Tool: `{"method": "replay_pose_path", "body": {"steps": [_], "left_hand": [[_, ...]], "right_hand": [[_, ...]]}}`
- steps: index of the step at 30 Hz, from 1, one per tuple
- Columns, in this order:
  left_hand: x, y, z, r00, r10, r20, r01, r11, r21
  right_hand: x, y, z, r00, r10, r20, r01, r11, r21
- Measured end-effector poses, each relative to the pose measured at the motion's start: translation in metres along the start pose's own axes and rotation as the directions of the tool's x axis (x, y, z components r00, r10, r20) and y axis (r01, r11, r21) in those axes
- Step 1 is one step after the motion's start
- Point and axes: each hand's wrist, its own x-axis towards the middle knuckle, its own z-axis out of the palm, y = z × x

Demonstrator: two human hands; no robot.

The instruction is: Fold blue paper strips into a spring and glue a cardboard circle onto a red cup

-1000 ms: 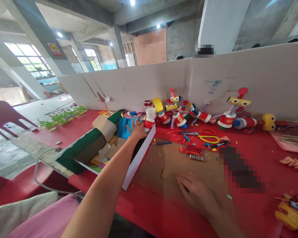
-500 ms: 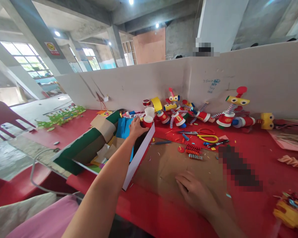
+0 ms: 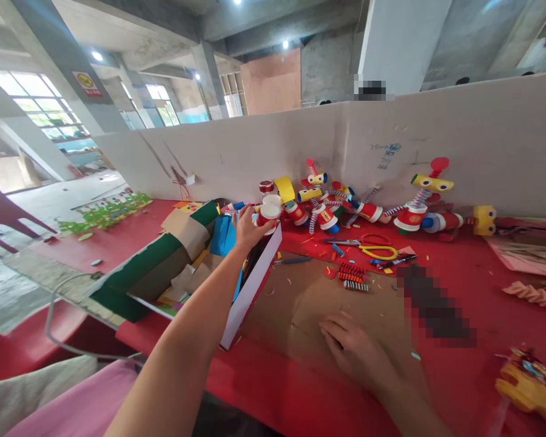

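Observation:
My left hand [image 3: 248, 229] reaches over the box and is closed on a red-and-white paper cup [image 3: 269, 212]. The cup's mouth faces up toward me. Just behind it are more white paper cups [image 3: 272, 199] and a clear jar with a red lid [image 3: 266, 187]. Low on the brown cardboard sheet [image 3: 295, 303] rests my right hand [image 3: 352, 343], fingers loosely bent, a gap below the thumb, nothing held. Beyond it lie red and pale blue folded paper springs [image 3: 352, 276].
Paper scraps fill the green-and-white box [image 3: 250, 297]. Yellow-handled scissors [image 3: 377, 251] and a pen [image 3: 395, 261] lie mid-table. Several paper-cup figures [image 3: 412, 215] line the cardboard partition [image 3: 264, 142]. A yellow glue gun [image 3: 525, 388] sits at right.
The paper cup has come up slightly in my left hand and shows more of its side. My right hand stays in place. The view has shifted slightly.

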Motion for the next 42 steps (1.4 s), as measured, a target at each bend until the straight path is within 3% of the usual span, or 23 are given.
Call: {"method": "replay_pose_path", "body": {"steps": [2, 4, 6, 8, 11, 13, 15, 16, 18, 20, 22, 27, 30, 34, 39, 42], "left_hand": [[0.002, 0.005, -0.002, 0.995, -0.046, -0.083, 0.025, 0.970, -0.241], [0.004, 0.012, -0.005, 0.984, -0.116, -0.132, 0.032, 0.855, -0.517], [0.005, 0.022, -0.011, 0.988, -0.103, -0.111, -0.003, 0.721, -0.693], [0.003, 0.036, -0.020, 0.998, -0.048, -0.042, 0.001, 0.669, -0.743], [-0.010, 0.061, -0.037, 0.994, -0.001, 0.108, 0.080, 0.683, -0.726], [-0.028, 0.079, -0.045, 0.946, 0.116, 0.302, 0.099, 0.785, -0.611], [-0.055, 0.096, -0.046, 0.886, 0.283, 0.366, -0.098, 0.888, -0.449], [-0.070, 0.104, -0.043, 0.844, 0.373, 0.385, -0.219, 0.896, -0.387], [-0.102, 0.116, -0.033, 0.821, 0.439, 0.366, -0.349, 0.892, -0.289], [-0.128, 0.124, -0.019, 0.793, 0.467, 0.391, -0.403, 0.884, -0.239], [-0.146, 0.129, -0.006, 0.758, 0.515, 0.401, -0.437, 0.857, -0.273], [-0.160, 0.134, 0.013, 0.700, 0.615, 0.363, -0.490, 0.784, -0.382], [-0.162, 0.130, 0.020, 0.703, 0.626, 0.338, -0.488, 0.769, -0.412], [-0.166, 0.119, 0.029, 0.705, 0.643, 0.298, -0.513, 0.753, -0.412], [-0.169, 0.112, 0.033, 0.650, 0.675, 0.348, -0.552, 0.735, -0.393], [-0.172, 0.114, 0.032, 0.698, 0.615, 0.367, -0.524, 0.787, -0.324]], "right_hand": [[0.000, 0.000, 0.000, 1.000, -0.009, -0.009, 0.009, 1.000, -0.005], [0.000, 0.000, 0.000, 1.000, -0.013, -0.020, 0.013, 1.000, -0.009], [-0.001, 0.001, 0.002, 1.000, -0.009, -0.027, 0.009, 1.000, -0.002], [-0.001, 0.001, 0.003, 0.999, 0.000, -0.036, 0.001, 1.000, 0.018], [-0.001, 0.002, 0.000, 0.996, 0.034, -0.086, -0.027, 0.996, 0.091], [0.000, 0.003, -0.007, 0.978, 0.142, -0.151, -0.111, 0.974, 0.198], [0.001, 0.005, -0.017, 0.925, 0.319, -0.208, -0.231, 0.904, 0.359], [0.003, 0.006, -0.022, 0.886, 0.399, -0.235, -0.270, 0.857, 0.440], [0.005, 0.009, -0.031, 0.819, 0.489, -0.300, -0.277, 0.794, 0.541], [0.007, 0.011, -0.038, 0.786, 0.495, -0.371, -0.242, 0.798, 0.552], [0.008, 0.014, -0.044, 0.789, 0.466, -0.400, -0.210, 0.817, 0.537], [0.010, 0.019, -0.055, 0.793, 0.420, -0.441, -0.202, 0.864, 0.461], [0.010, 0.022, -0.060, 0.774, 0.408, -0.483, -0.213, 0.888, 0.409], [0.010, 0.026, -0.060, 0.787, 0.413, -0.458, -0.253, 0.893, 0.372], [0.012, 0.026, -0.051, 0.790, 0.429, -0.437, -0.306, 0.895, 0.326], [0.012, 0.024, -0.048, 0.791, 0.412, -0.453, -0.297, 0.905, 0.304]]}}
